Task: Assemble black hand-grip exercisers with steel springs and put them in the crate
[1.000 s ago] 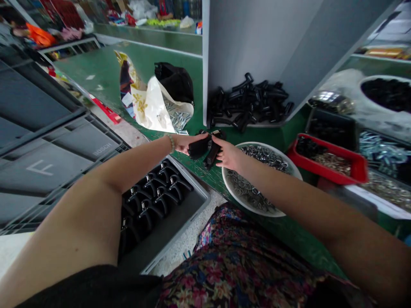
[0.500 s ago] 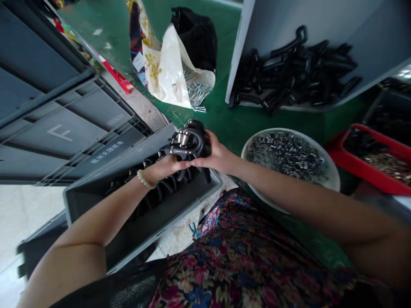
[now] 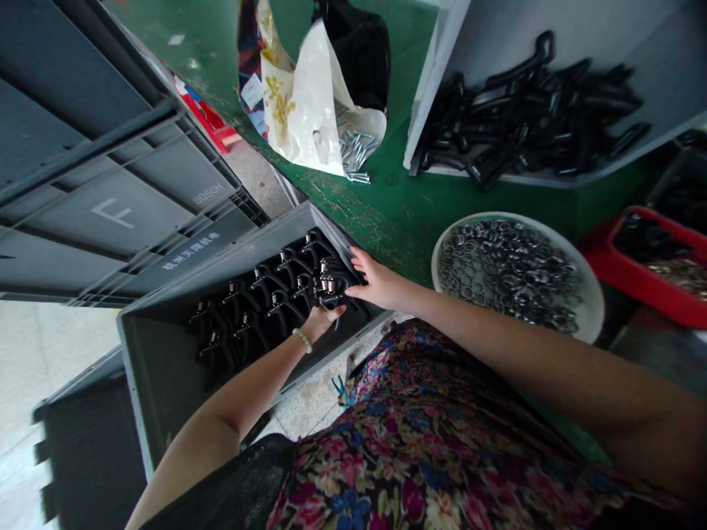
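Down into the crate [image 3: 157, 372] went black handles [image 3: 343, 275], left hand [image 3: 320, 322] gripping, right hand [image 3: 381, 285] half-open, touching.

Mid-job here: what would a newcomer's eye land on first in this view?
Probably the floral garment, bright at the bottom, and the white bowl of metal rings on the green table. Next, the red tray at the right edge. Near the centre, the left hand and right hand are at black parts above or in the grey crate.
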Action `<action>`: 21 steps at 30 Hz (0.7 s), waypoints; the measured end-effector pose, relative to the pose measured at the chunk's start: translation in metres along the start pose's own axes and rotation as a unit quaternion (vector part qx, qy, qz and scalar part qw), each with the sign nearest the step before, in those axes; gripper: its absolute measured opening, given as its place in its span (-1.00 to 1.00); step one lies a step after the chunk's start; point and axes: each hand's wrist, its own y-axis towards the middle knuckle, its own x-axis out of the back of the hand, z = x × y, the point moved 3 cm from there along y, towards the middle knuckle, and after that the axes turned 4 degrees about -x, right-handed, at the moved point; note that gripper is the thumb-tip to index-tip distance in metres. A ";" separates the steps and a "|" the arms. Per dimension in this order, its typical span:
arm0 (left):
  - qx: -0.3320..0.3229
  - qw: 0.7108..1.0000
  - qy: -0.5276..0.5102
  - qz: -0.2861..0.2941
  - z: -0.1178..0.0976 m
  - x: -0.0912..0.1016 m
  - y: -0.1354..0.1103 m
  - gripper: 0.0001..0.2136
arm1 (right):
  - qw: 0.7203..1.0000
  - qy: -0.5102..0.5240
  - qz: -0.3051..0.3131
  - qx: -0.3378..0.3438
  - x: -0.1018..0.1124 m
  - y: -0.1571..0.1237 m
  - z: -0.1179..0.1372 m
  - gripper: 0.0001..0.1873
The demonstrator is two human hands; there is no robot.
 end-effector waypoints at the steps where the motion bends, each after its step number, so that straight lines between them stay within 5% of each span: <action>1: 0.005 1.000 0.011 -0.005 0.004 -0.002 0.002 -0.50 | 1.000 0.025 -0.002 0.008 0.011 -0.010 0.004 -0.10; 10: 0.034 0.998 0.044 -0.009 0.041 -0.025 0.005 -0.49 | 0.994 0.073 -0.072 -0.041 0.084 -0.114 -0.001 -0.43; 21: 0.033 0.986 0.137 0.089 0.045 -0.013 -0.018 -0.33 | 0.985 0.097 -0.122 -0.078 0.116 -0.157 -0.030 -0.48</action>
